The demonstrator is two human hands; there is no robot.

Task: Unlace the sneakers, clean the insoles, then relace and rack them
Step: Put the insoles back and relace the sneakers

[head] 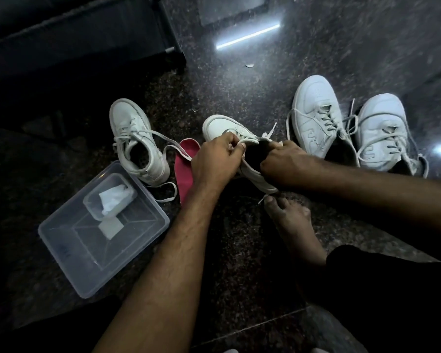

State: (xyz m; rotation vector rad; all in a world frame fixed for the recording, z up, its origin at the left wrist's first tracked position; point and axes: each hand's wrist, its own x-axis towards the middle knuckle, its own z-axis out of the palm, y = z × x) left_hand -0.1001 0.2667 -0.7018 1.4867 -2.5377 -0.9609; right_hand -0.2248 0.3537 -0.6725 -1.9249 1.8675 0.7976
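Head view: I log the white leather sneaker (229, 128) at centre, toe pointing far; left hand (214, 159) pinches its lace, right hand (280, 161) grips the collar, both equally near.

Dim, dark corners; tube-light glare (248, 36) on glossy floor (341, 47); wide-angle edge bending.
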